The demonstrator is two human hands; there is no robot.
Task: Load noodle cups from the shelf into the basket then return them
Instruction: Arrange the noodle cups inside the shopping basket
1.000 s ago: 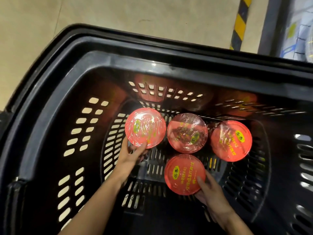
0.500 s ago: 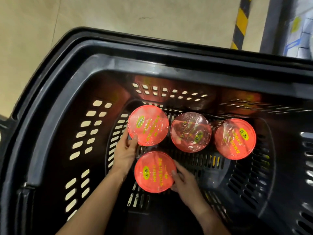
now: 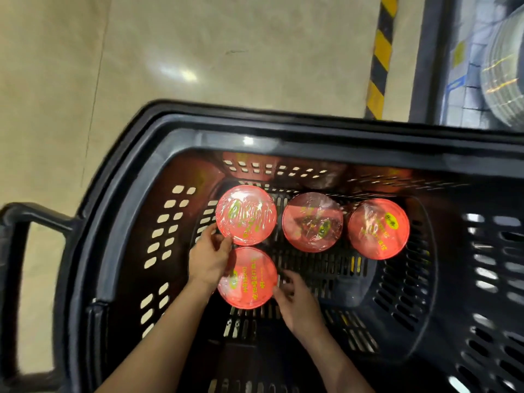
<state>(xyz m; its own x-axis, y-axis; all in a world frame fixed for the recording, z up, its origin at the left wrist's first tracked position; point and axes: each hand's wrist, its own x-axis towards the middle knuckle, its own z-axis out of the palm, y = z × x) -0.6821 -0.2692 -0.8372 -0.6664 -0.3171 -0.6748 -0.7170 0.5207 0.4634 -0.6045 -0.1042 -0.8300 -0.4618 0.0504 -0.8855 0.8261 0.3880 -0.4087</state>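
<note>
A black plastic basket (image 3: pixel 127 211) holds red-lidded noodle cups, all upright. Three stand in a row along the far side: the far-left cup (image 3: pixel 246 215), the middle cup (image 3: pixel 312 222) and the right cup (image 3: pixel 378 228). A fourth, the near cup (image 3: pixel 249 277), sits just in front of the far-left one. My left hand (image 3: pixel 208 258) reaches in between these two, its fingers curled at the near side of the far-left cup and its palm against the near cup's left edge. My right hand (image 3: pixel 296 297) holds the near cup's right side with curled fingers.
The basket's slotted floor (image 3: pixel 326 268) is bare in front of the middle and right cups. A basket handle (image 3: pixel 17 222) juts out at the left. Beige floor lies beyond, with a yellow-black striped post (image 3: pixel 381 58) and a shelf edge at the far right.
My right hand has slid the near cup leftward, from in front of the middle cup to in front of the far-left cup. My left hand stayed at the far-left cup. The view pulled back.
</note>
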